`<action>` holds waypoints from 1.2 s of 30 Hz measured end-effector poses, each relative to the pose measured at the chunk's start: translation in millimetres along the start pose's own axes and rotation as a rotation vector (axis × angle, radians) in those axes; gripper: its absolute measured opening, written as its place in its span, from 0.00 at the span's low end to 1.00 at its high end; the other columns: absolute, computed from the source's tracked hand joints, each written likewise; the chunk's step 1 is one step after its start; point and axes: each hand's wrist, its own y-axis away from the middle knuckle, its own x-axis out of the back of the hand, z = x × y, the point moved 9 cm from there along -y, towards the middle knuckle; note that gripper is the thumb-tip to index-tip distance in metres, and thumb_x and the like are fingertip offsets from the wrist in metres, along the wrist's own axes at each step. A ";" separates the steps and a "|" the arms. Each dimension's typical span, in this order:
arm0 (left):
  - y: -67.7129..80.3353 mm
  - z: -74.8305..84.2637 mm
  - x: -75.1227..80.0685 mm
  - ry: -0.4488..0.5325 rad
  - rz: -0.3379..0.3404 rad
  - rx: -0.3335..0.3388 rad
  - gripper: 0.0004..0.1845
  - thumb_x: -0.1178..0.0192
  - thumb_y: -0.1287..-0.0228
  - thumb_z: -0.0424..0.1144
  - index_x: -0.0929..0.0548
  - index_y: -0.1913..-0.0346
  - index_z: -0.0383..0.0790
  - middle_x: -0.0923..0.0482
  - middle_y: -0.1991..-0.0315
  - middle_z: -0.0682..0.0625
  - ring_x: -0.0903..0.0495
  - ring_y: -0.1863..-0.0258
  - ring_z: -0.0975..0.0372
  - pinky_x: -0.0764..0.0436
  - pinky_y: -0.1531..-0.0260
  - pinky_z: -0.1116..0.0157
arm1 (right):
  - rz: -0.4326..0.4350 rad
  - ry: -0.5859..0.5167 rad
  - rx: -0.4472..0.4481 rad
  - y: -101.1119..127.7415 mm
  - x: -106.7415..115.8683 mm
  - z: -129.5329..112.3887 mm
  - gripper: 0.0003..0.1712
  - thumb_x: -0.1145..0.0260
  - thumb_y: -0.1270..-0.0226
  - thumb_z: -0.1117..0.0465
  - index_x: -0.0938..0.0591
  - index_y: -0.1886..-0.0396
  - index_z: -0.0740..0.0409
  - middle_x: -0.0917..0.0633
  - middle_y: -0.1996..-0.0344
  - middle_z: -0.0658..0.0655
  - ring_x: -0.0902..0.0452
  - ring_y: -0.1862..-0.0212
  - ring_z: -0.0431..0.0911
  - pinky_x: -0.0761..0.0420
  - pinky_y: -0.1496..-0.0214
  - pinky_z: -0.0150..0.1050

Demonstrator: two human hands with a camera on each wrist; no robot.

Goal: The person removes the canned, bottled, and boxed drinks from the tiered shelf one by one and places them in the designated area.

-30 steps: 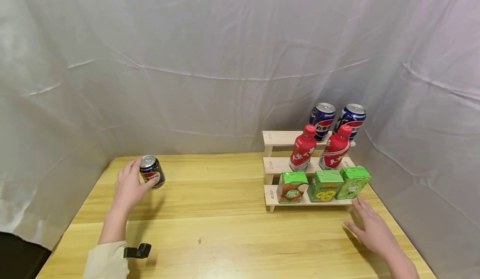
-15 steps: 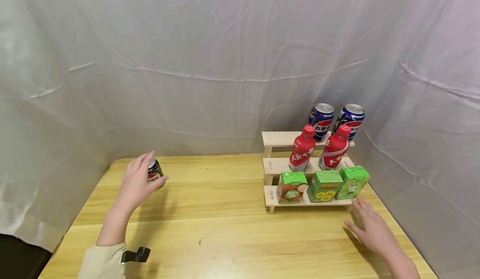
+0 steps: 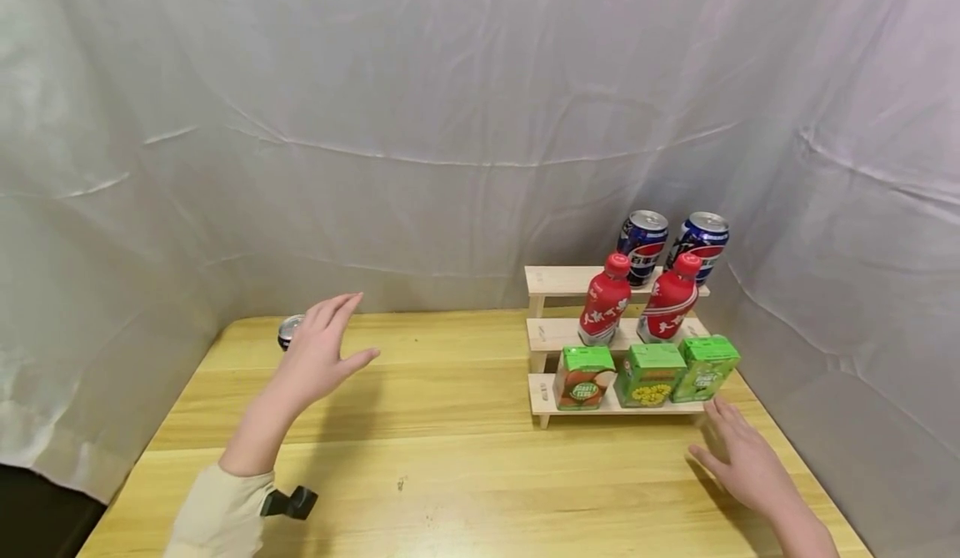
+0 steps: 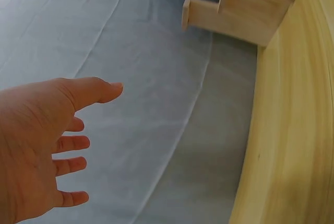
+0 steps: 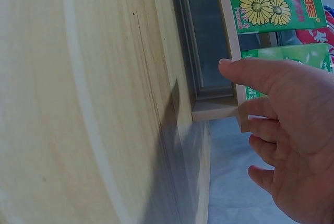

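Note:
My left hand (image 3: 318,354) is raised over the left part of the table, thumb and fingers spread with nothing between them. Behind it a dark cola can (image 3: 288,332) stands on the table, mostly hidden by the hand. In the left wrist view the left hand (image 4: 42,145) has no object near its fingertips. My right hand (image 3: 742,458) is at the front right corner of the three-step wooden rack (image 3: 545,391), its fingers loosely extended. By its fingertips stands a light green drink carton (image 3: 705,374); the right wrist view shows the fingers (image 5: 263,127) at the rack's end.
On the rack's bottom step are two more cartons, a brown-green one (image 3: 583,384) and a green one with yellow flowers (image 3: 651,383). Two red bottles (image 3: 604,304) stand on the middle step, two blue cans (image 3: 642,249) on top. Grey cloth (image 3: 420,208) encloses the table (image 3: 450,475).
My left hand has left the dark can and moved right, now covering most of it. The can stays on the table. My right hand has kept its place by the rack.

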 end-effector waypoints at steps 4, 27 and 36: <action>-10.3 18.3 -2.2 -0.029 -0.004 -0.052 0.45 0.33 0.42 0.53 0.40 0.26 0.38 0.37 0.30 0.39 0.40 0.31 0.43 0.38 0.35 0.40 | 0.006 -0.003 0.002 0.2 -0.7 0.8 0.46 0.34 0.34 0.49 0.41 0.29 0.74 0.41 0.31 0.79 0.49 0.29 0.74 0.57 0.25 0.63; -76.6 125.3 5.0 -0.112 0.040 -0.356 0.39 0.38 0.37 0.56 0.37 0.27 0.45 0.34 0.31 0.46 0.38 0.30 0.49 0.35 0.35 0.42 | 0.031 -0.002 0.022 -1.0 -0.9 -1.6 0.46 0.34 0.35 0.50 0.41 0.28 0.73 0.40 0.31 0.79 0.48 0.29 0.74 0.62 0.23 0.56; -103.2 157.6 9.2 -0.073 0.067 -0.377 0.38 0.40 0.36 0.58 0.36 0.28 0.46 0.33 0.31 0.47 0.38 0.29 0.50 0.36 0.34 0.43 | 0.019 -0.010 0.012 -0.5 -1.6 1.4 0.46 0.34 0.34 0.50 0.42 0.28 0.73 0.42 0.30 0.79 0.48 0.29 0.74 0.58 0.25 0.62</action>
